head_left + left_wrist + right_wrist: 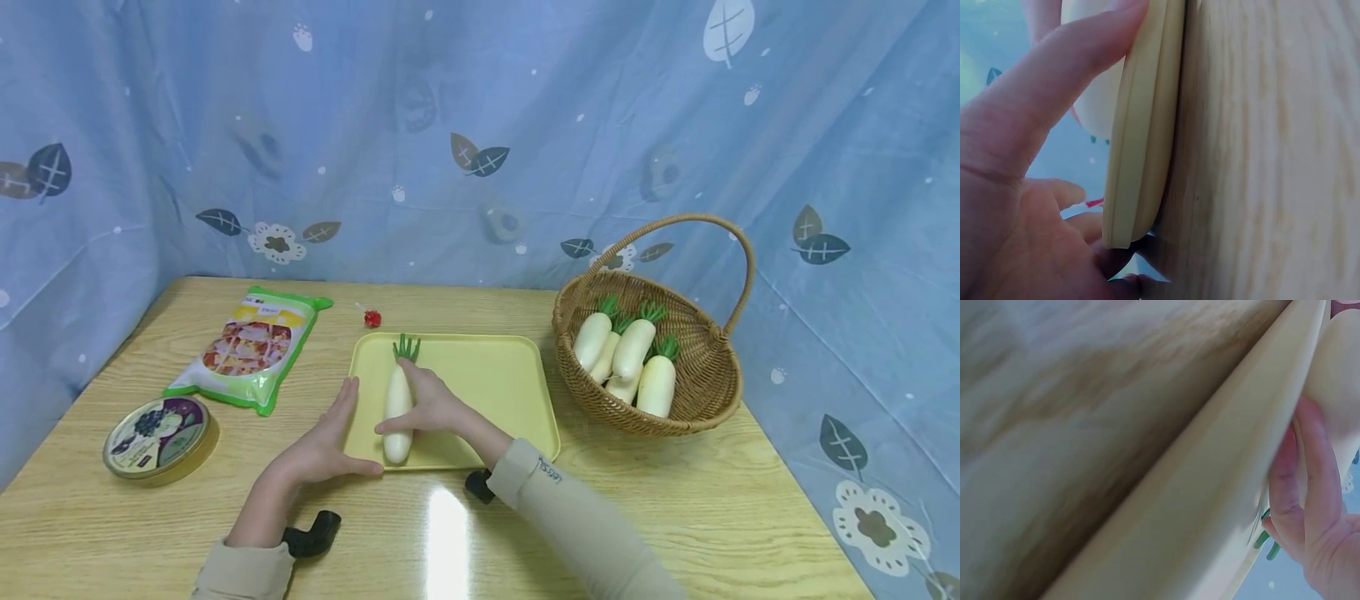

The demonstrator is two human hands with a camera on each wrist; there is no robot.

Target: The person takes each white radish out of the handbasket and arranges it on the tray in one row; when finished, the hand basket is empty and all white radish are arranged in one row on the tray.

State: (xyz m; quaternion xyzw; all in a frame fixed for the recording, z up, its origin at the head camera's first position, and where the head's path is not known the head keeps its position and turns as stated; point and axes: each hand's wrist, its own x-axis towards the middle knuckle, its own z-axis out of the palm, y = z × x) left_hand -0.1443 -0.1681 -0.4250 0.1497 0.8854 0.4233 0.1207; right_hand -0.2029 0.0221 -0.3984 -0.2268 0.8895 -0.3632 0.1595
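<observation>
Your right hand (435, 403) grips the tray's (495, 367) nine-o'clock radish (397, 396); slacken and it could slip. Your spread left hand (321, 454), pushing at eight o'clock, could shift both.

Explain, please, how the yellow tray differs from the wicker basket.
The yellow tray is shallow and smooth; the wicker basket is deep and woven. The tray has no handle; the basket has an arched one. The tray bears one white radish, the basket several. Both rest on the wooden table.
</observation>
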